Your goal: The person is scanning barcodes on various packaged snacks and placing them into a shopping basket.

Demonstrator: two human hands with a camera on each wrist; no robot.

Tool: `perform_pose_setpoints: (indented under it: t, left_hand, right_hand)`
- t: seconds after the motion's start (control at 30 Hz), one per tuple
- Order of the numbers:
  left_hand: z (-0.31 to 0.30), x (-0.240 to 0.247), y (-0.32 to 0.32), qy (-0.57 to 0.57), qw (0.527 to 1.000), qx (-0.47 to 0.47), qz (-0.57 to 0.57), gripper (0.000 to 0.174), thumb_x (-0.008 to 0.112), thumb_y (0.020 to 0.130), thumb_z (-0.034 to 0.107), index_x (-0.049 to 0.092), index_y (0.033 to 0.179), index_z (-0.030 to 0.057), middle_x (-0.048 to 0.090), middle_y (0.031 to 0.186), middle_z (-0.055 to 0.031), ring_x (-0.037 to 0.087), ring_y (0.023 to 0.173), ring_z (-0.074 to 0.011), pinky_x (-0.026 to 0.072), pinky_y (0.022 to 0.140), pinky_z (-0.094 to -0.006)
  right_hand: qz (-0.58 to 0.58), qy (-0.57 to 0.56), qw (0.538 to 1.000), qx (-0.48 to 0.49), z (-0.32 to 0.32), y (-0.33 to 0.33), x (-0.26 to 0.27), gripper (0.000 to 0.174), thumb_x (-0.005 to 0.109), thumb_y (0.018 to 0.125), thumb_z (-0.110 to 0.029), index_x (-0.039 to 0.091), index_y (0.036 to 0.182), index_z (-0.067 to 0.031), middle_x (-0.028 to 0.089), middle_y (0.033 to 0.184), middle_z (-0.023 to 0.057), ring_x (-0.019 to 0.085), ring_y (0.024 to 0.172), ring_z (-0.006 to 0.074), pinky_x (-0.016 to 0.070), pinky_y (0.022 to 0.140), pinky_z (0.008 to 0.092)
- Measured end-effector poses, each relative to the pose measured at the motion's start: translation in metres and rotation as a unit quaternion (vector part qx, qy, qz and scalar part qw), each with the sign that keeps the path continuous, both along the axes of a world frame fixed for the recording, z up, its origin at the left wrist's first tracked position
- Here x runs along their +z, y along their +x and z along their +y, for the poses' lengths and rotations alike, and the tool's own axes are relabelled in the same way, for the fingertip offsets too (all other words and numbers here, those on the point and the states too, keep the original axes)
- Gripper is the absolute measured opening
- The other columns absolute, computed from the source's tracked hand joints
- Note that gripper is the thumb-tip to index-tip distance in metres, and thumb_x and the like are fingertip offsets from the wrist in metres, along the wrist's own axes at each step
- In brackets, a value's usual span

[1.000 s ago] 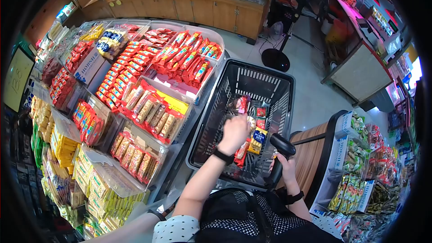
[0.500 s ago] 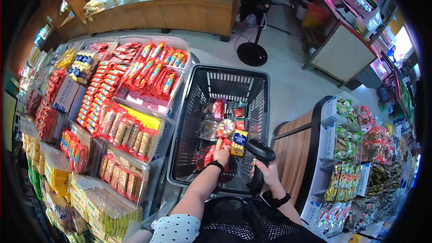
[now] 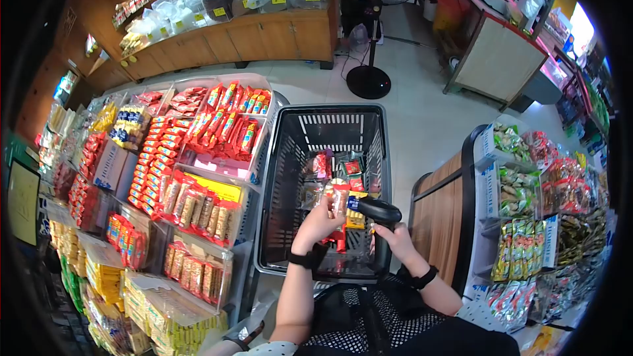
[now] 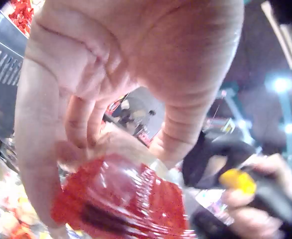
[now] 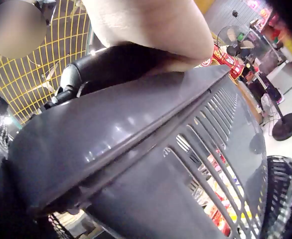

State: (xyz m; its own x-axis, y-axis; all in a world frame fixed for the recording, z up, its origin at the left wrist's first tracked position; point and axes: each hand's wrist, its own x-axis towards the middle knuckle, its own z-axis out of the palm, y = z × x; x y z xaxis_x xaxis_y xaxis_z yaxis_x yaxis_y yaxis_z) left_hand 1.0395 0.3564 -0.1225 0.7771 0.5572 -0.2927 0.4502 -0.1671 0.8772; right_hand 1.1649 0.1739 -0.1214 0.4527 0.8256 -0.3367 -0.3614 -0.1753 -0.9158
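My left hand [image 3: 315,225] pinches a snack packet [image 3: 340,199] with red and clear wrapping, held up over the black shopping basket [image 3: 269,224]. In the left wrist view, my thumb and fingers curl round the packet's red wrapper [image 4: 121,199]. A black handheld barcode scanner [image 3: 377,209] is gripped in my right hand [image 3: 397,242], its head just right of the packet. Its yellow trigger [image 4: 239,181] shows blurred in the left wrist view. Below, in the basket, lie a yellow and blue packet [image 3: 356,216] and several red packets [image 3: 353,168].
A display of boxed snacks [image 3: 224,158] stands close along the basket's left side. To the right are a wood-panelled stand [image 3: 438,224] and bagged goods [image 3: 521,244]. A round black stand base [image 3: 368,82] sits on the floor beyond the basket.
My left hand has reached down into the basket, gripped the snack packet and lifted it beside the scanner. The right hand keeps its grip on the scanner. The head view has shifted.
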Motion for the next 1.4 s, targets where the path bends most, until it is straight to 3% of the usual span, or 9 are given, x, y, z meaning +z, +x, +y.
perform_pose_setpoints:
  t: [0.13,0.23,0.4,0.57,0.87,1.07,1.2,1.27,1.4]
  left_hand:
    - [-0.032,-0.025,-0.006,-0.159,0.974,0.123,-0.108,0.07,0.076,0.067,0.014,0.035,0.121,-0.0015,0.062,0.092,-0.0101,0.057,0.084,-0.0103,0.0467,0.072,-0.0262]
    - [-0.039,-0.02,-0.003,-0.037,0.971,0.193,-0.138,0.081,0.08,0.065,0.018,0.03,0.127,-0.0019,0.062,0.09,-0.0087,0.056,0.082,-0.0081,0.0467,0.07,-0.0257]
    - [-0.043,-0.016,0.003,0.132,0.975,0.164,-0.072,0.042,0.077,0.062,0.015,0.058,0.097,0.0027,0.058,0.088,-0.0139,0.06,0.079,-0.03,0.047,0.069,-0.0354]
    - [-0.059,-0.001,0.006,0.24,0.958,0.16,-0.008,0.04,0.076,0.063,0.018,0.054,0.092,0.0023,0.057,0.087,-0.0139,0.058,0.081,-0.0339,0.0462,0.067,-0.0402]
    - [-0.084,0.024,-0.012,0.204,0.94,0.272,-0.028,0.039,0.076,0.068,0.029,0.055,0.089,0.002,0.056,0.085,-0.0126,0.057,0.079,-0.0318,0.0452,0.067,-0.0383]
    - [-0.054,0.037,-0.073,0.304,0.851,0.423,-0.059,0.035,0.072,0.075,0.028,0.052,0.081,-0.0002,0.054,0.077,-0.012,0.053,0.068,-0.0246,0.0432,0.064,-0.0357]
    - [0.002,0.058,-0.139,0.294,0.827,0.478,0.036,0.026,0.058,0.084,0.013,0.046,0.105,-0.0001,0.059,0.087,-0.0216,0.06,0.079,-0.0347,0.0462,0.068,-0.0401]
    - [0.05,0.052,-0.178,0.437,0.796,0.41,0.091,0.032,0.054,0.078,0.004,0.045,0.108,-0.0005,0.056,0.1,-0.0224,0.054,0.095,-0.0381,0.0419,0.081,-0.044]
    - [0.119,0.069,-0.211,0.571,0.698,0.345,0.26,0.03,0.054,0.084,0.02,0.047,0.106,0.0008,0.054,0.092,-0.0183,0.052,0.085,-0.0344,0.0417,0.072,-0.0434]
  right_hand:
    - [0.005,-0.007,1.0,0.01,0.0,0.002,0.008,0.023,0.061,0.084,-0.018,0.056,0.093,0.0028,0.059,0.062,0.0087,0.06,0.052,0.0167,0.0498,0.049,0.0291]
    - [0.002,0.024,0.999,0.022,-0.003,0.003,0.011,0.022,0.061,0.083,-0.018,0.057,0.093,0.0019,0.059,0.062,0.0075,0.06,0.052,0.0166,0.0494,0.049,0.029]
    - [-0.051,0.002,0.993,0.11,-0.008,0.011,0.005,0.023,0.059,0.085,-0.017,0.055,0.094,0.0031,0.059,0.068,0.0075,0.06,0.057,0.0162,0.0505,0.053,0.029]
    - [-0.02,0.028,0.994,0.103,-0.015,0.012,0.007,0.022,0.06,0.085,-0.018,0.057,0.091,0.003,0.059,0.068,0.0072,0.06,0.056,0.0153,0.0502,0.052,0.0286]
    - [-0.009,0.03,0.993,0.114,-0.023,0.01,0.001,0.024,0.06,0.084,-0.022,0.057,0.086,0.0024,0.059,0.064,0.0074,0.059,0.053,0.0154,0.0491,0.051,0.0284]
    - [0.03,0.05,0.993,0.1,-0.022,0.008,0.003,0.02,0.061,0.084,-0.017,0.058,0.088,0.0021,0.06,0.065,0.0074,0.06,0.055,0.0154,0.0492,0.051,0.0287]
    - [0.027,0.057,0.993,0.095,-0.021,0.008,0.002,0.02,0.058,0.084,-0.016,0.055,0.086,0.0037,0.058,0.063,0.0095,0.059,0.052,0.0181,0.0514,0.051,0.0315]
    - [0.026,0.062,0.994,0.089,-0.019,0.01,0.001,0.02,0.057,0.084,-0.016,0.055,0.089,0.0034,0.058,0.065,0.0097,0.059,0.053,0.0182,0.0517,0.052,0.0317]
    - [0.063,0.06,0.993,0.075,-0.018,0.011,0.002,0.021,0.06,0.083,-0.014,0.055,0.096,0.0012,0.059,0.071,0.0075,0.061,0.059,0.0159,0.0512,0.054,0.0299]
